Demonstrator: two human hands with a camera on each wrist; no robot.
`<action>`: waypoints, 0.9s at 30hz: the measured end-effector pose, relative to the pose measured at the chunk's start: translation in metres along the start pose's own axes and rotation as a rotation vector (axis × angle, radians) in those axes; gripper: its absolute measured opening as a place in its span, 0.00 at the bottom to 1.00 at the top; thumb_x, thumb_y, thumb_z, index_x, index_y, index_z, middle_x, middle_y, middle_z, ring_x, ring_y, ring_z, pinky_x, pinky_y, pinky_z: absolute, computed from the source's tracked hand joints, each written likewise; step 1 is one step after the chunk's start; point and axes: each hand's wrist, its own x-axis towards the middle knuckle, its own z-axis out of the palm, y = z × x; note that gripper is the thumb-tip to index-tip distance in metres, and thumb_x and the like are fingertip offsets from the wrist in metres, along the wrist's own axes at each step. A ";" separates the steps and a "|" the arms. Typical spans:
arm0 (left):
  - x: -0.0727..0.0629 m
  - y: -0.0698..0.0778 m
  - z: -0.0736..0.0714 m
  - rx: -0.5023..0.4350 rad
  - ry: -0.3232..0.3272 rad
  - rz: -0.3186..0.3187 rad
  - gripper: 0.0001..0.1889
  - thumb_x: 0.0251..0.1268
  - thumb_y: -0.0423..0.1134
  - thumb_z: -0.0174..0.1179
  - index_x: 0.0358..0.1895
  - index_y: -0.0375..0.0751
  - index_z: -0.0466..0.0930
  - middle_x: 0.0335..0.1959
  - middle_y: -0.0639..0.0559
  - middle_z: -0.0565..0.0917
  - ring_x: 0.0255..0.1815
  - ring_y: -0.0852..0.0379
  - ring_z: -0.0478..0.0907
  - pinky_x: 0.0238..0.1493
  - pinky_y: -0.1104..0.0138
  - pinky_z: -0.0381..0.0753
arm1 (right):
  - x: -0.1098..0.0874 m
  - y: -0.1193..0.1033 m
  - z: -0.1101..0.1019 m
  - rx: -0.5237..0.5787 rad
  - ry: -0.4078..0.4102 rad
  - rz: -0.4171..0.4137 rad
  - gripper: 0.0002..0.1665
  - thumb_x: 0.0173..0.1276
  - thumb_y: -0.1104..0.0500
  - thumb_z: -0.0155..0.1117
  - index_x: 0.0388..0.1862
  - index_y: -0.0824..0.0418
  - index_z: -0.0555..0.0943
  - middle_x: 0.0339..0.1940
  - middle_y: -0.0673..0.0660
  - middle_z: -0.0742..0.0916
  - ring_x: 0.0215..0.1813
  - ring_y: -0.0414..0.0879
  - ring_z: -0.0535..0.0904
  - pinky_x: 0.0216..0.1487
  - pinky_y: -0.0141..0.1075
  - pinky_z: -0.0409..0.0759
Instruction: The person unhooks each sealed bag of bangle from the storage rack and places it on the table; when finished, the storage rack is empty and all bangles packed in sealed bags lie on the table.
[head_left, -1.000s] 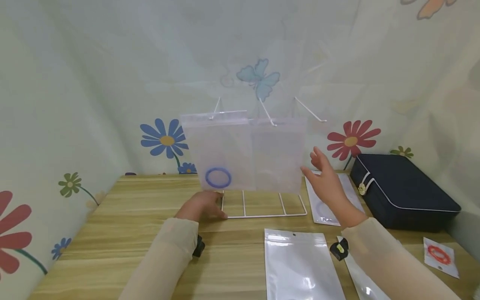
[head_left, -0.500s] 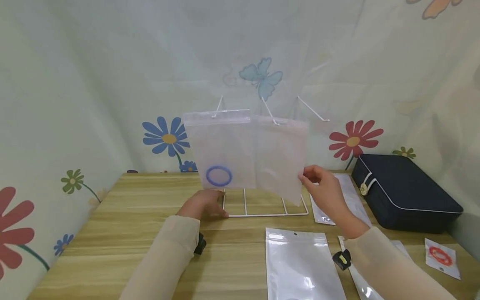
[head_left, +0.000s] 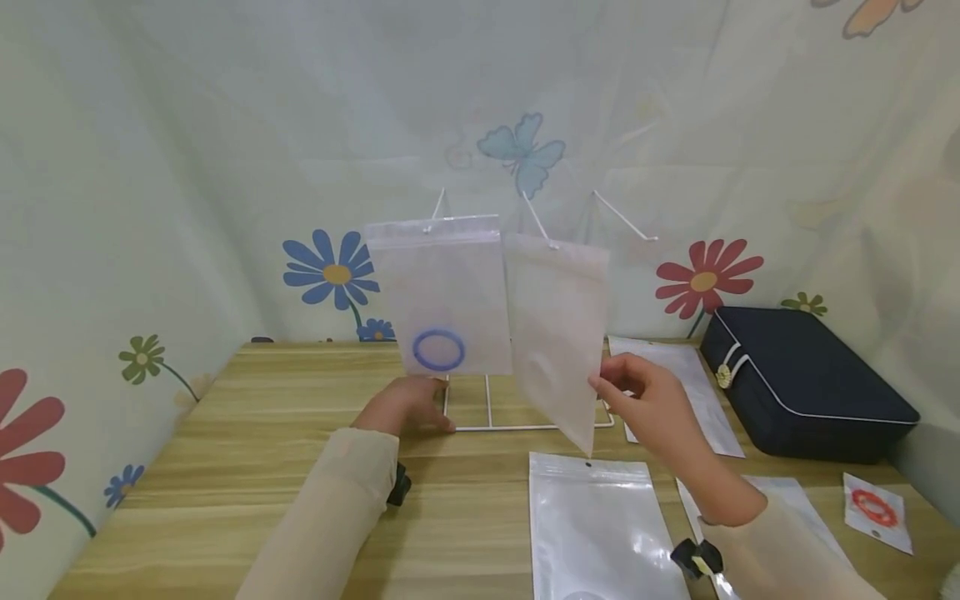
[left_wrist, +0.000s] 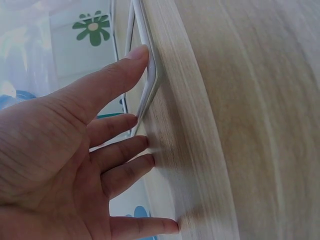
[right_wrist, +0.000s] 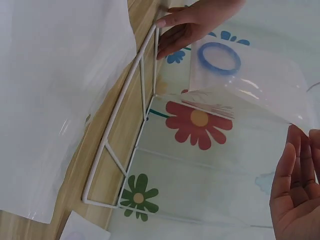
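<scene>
Two translucent zip bags hang on hooks of a white wire rack (head_left: 510,428). In the left bag (head_left: 450,283) lies a blue ring (head_left: 438,367). My right hand (head_left: 652,400) pinches the side edge of the right bag (head_left: 558,308), which is turned at an angle, its lower corner tipped forward. A faint round bulge shows low in this bag. My left hand (head_left: 405,406) rests at the rack's front left base corner. In the left wrist view its thumb (left_wrist: 136,52) presses the base wire (left_wrist: 142,27), and its extended fingers touch the tabletop.
Silvery flat bags (head_left: 592,517) lie at the front, more at the right. A dark zippered case (head_left: 810,375) stands back right. Near the right edge lies a small bag with a red ring (head_left: 873,508). The rack's right hook (head_left: 626,217) bears no bag.
My right hand has reached the right bag, taken its edge between thumb and fingers, and pulled it forward, turning the bag. My left hand stays at the rack's corner.
</scene>
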 end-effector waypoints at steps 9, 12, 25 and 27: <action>-0.002 -0.001 0.003 -0.006 -0.003 -0.015 0.43 0.54 0.53 0.73 0.71 0.40 0.68 0.68 0.38 0.72 0.69 0.39 0.67 0.68 0.51 0.66 | -0.015 -0.019 0.003 0.093 -0.023 0.014 0.14 0.69 0.56 0.68 0.47 0.64 0.82 0.39 0.57 0.86 0.35 0.49 0.81 0.36 0.33 0.83; -0.003 0.000 0.002 -0.012 -0.004 -0.016 0.43 0.54 0.53 0.73 0.72 0.40 0.67 0.69 0.38 0.72 0.69 0.38 0.67 0.68 0.50 0.66 | -0.018 -0.025 0.003 0.121 -0.025 0.011 0.13 0.69 0.57 0.68 0.47 0.64 0.83 0.39 0.58 0.86 0.35 0.47 0.81 0.37 0.35 0.84; -0.004 0.001 -0.001 -0.029 0.001 -0.014 0.43 0.54 0.52 0.73 0.71 0.39 0.68 0.68 0.39 0.72 0.69 0.39 0.67 0.69 0.51 0.66 | -0.032 -0.046 0.000 0.225 -0.003 -0.020 0.10 0.69 0.61 0.68 0.45 0.65 0.82 0.37 0.57 0.85 0.32 0.48 0.81 0.35 0.35 0.84; -0.004 0.002 -0.002 -0.024 0.003 -0.014 0.43 0.54 0.52 0.73 0.71 0.39 0.68 0.68 0.38 0.72 0.69 0.39 0.67 0.68 0.51 0.66 | -0.035 -0.050 0.000 0.245 -0.023 -0.012 0.10 0.68 0.61 0.68 0.44 0.65 0.82 0.38 0.57 0.85 0.32 0.48 0.81 0.34 0.36 0.84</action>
